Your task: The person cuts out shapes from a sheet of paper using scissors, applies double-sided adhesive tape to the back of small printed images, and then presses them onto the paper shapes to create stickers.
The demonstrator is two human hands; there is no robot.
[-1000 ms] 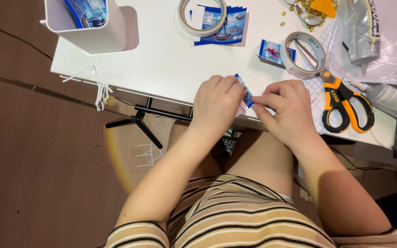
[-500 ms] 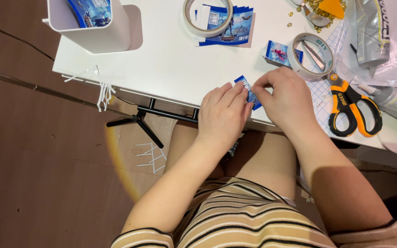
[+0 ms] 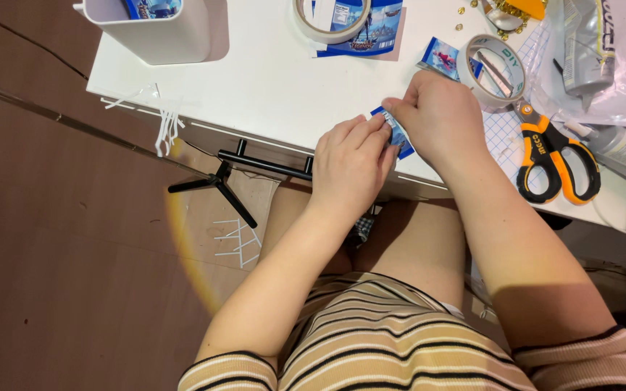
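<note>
White desk point(image 3: 269, 80) over a brown floor, with a white bin point(image 3: 157, 32) at its left corner. Left hand point(image 3: 349, 163) and right hand point(image 3: 440, 119) both pinched a small blue foil packet point(image 3: 398, 137) at the front edge. It looked light, thin and crinkly, so best gripped by its corners. Orange scissors point(image 3: 556, 156) lay toward the right edge.

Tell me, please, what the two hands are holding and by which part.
Both hands, left hand and right hand, pinch a small blue printed card between fingertips at its upper end, near the table edge.
</note>
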